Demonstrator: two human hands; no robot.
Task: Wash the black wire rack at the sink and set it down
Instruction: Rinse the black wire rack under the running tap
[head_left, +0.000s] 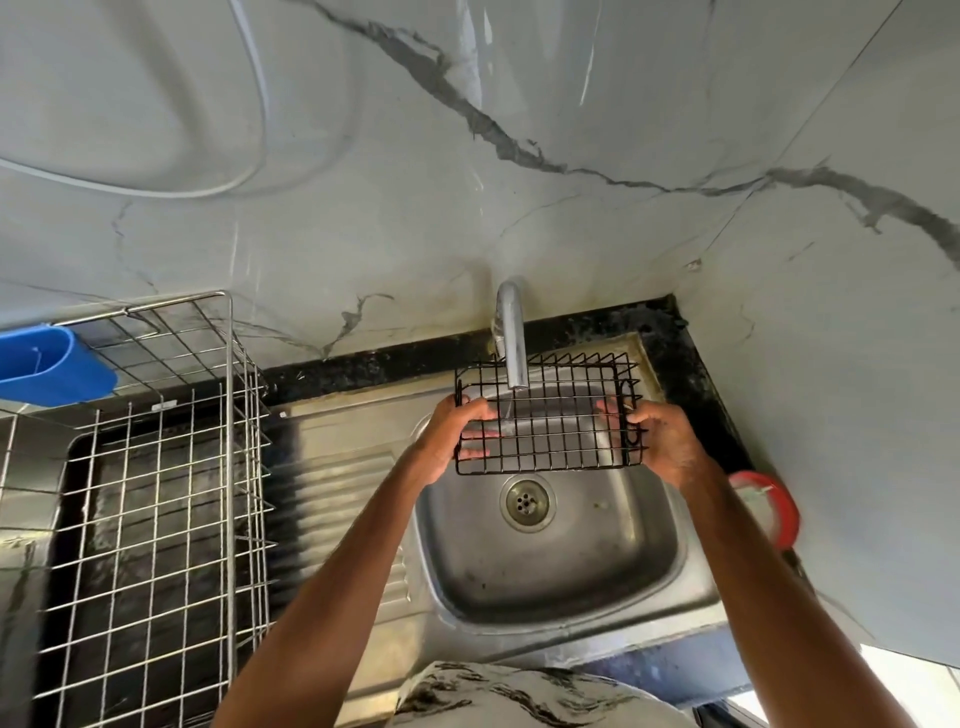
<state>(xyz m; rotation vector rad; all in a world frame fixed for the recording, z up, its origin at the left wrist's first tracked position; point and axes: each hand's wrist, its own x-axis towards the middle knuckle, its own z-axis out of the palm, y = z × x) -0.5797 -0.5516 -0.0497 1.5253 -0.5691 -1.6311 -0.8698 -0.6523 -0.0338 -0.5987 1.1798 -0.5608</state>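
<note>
The black wire rack (561, 431) is held level over the steel sink (649, 561), right under the chrome tap (511, 338). A thin stream of water falls from the spout through the rack's mesh. My left hand (452, 436) grips the rack's left edge, thumb on top and fingers showing beneath the wires. At the right edge my right hand (662, 441) holds the rack the same way. The drain (527, 501) lies below the rack's near side.
A large steel wire dish basket (156, 493) stands on the counter at the left, with a blue plastic holder (52, 364) hung on its back rim. The ribbed drainboard (337, 499) lies between basket and sink. A red-rimmed round object (774, 506) sits against the right wall.
</note>
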